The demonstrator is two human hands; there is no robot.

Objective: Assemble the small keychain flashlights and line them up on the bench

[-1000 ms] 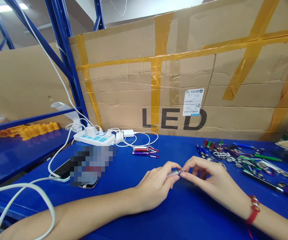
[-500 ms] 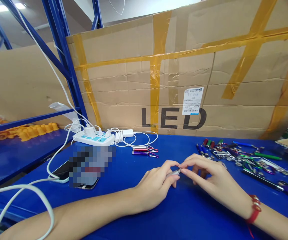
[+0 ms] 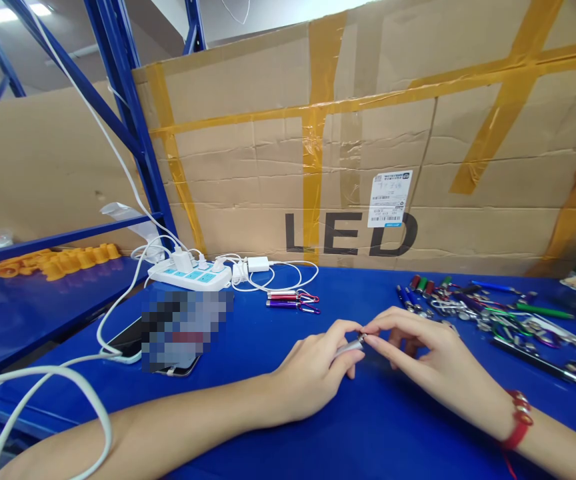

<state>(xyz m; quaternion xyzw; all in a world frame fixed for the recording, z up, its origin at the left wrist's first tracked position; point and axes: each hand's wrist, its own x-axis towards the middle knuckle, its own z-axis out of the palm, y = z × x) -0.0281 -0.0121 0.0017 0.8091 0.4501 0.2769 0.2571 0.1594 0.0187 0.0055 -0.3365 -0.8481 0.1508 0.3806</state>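
Observation:
Between thumb and fingers, my left hand point(image 3: 315, 370) holds a small silver metal tube point(image 3: 349, 347), most of it hidden by the fingers. My right hand point(image 3: 418, 347), with a red bracelet point(image 3: 519, 420) on the wrist, pinches the tube's far end, where a small dark metal part shows. What that part is, I cannot make out. Both hands are over the blue tabletop point(image 3: 368, 427). Beyond my left hand lie a red pocket flashlight with a carabiner point(image 3: 282, 297) and a purple one point(image 3: 283, 305), side by side.
To the right is a jumble of metal tubes, clips and small parts point(image 3: 498, 313). A white power strip point(image 3: 201, 279) with chargers and cables sits back left, near phones point(image 3: 131, 340). A cardboard sheet point(image 3: 248, 180) marked LED stands behind. Yellow-orange parts point(image 3: 68, 261) lie far left.
The view has shifted slightly. My hands keep almost the same grip on the silver tube. Another person's hand at the far left edge is no longer in view.

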